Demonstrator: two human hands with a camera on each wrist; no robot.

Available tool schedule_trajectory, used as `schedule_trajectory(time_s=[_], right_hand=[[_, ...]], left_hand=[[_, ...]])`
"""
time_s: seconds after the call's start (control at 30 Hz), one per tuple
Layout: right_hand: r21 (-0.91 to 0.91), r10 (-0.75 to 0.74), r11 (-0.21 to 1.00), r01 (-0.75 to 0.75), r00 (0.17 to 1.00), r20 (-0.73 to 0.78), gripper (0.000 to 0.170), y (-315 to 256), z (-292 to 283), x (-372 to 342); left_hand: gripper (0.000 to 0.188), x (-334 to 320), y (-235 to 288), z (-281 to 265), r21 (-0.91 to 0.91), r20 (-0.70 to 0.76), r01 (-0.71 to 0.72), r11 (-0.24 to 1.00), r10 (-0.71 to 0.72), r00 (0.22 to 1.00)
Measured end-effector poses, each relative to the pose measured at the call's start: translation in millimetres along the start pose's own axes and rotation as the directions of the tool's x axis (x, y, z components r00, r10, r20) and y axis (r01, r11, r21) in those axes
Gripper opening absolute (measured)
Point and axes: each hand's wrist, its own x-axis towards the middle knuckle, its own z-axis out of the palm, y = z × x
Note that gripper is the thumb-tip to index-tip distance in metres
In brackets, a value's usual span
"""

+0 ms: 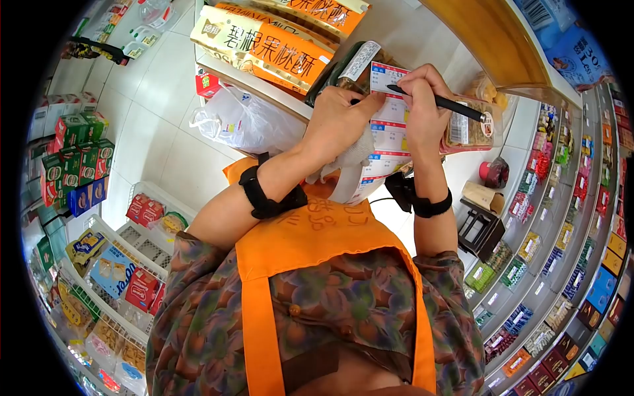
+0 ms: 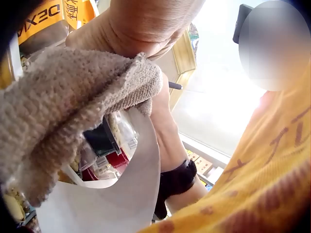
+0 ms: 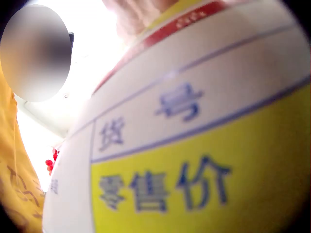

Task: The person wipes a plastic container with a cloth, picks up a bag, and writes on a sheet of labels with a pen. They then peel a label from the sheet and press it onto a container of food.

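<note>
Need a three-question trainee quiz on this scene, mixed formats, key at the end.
1. Which hand holds the black pen over the printed label sheet?
2. Multiple choice: what colour is the apron? a) blue b) orange c) green
3. True or false: only one of the person's wrists wears a strap.

Key
1. The right hand.
2. b
3. False; black straps show on both.

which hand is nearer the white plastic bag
Left. The left hand is to the right of the white plastic bag; the right hand is farther right, gripping the black pen.
</note>
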Motion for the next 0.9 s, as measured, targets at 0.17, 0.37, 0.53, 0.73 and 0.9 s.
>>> schedule_trajectory(time_s=[0.17, 0.37, 0.53, 0.73, 0.9], right_hand=[[0.014, -0.016, 1.000, 0.016, 1.000, -0.016, 0.016, 0.8, -0.7, -0.5], [0.055, 0.032, 0.998, -0.032, 0.999, 0.005, 0.015, -1.1, -4.5, 0.7], [-0.022, -0.012, 1.000, 0.012, 1.000, -0.007, 0.015, 1.6, -1.3, 0.7], [0.016, 0.004, 1.000, -0.004, 1.000, -0.013, 0.015, 1.4, -4.2, 0.6], [-0.032, -0.025, 0.999, 0.024, 0.999, -0.035, 0.016, 2.9, -2.0, 0.7]], left_hand=[[0.038, 0.9, -0.9, -2.6, 0.027, 0.036, 0.030, 0.999, -0.031, 0.999], [0.044, 0.7, -1.7, 1.0, -0.045, 0.013, 0.000, 0.999, 0.000, 1.000], [0.043, 1.5, -5.2, 1.4, -0.061, 0.003, 0.003, 0.998, -0.003, 1.000], [0.042, 0.9, -3.6, 1.1, -0.051, 0.013, 0.006, 0.999, -0.005, 1.000], [0.042, 3.4, -8.0, 0.7, -0.058, 0.022, -0.006, 0.998, 0.007, 1.000]])
